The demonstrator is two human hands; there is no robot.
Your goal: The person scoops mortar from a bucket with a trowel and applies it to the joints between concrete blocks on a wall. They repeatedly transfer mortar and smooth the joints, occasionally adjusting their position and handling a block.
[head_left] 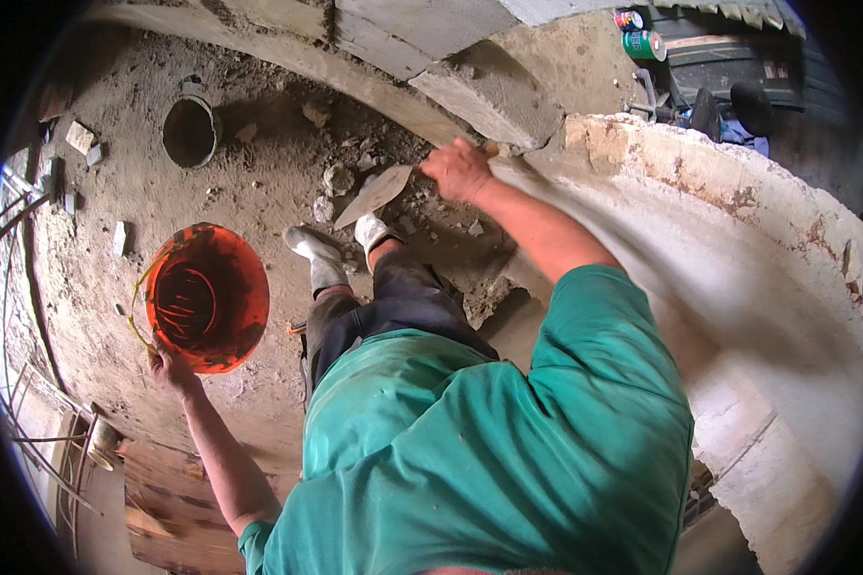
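Observation:
In my right hand (458, 174) is a trowel (378, 195), its pale, pointed blade angled down to the left over the rubble. The fingers are closed round its handle, and a wooden end sticks out past them, close to the low wall (633, 206). On the left, my left hand (171, 372) is closed at the near rim of an orange bucket (256, 297), where its thin yellowish handle (136, 309) comes down. Dark smears mark the bucket's inside, and I see no load in it. My left fingers partly hide behind the hand.
A dark round bucket (191, 132) stands farther off on the dirty ground. Broken stones (338, 179) lie around my white boots (318, 257). Metal bars (19, 206) edge the left side, wooden boards (177, 503) lie near left, and cans (643, 45) sit far right.

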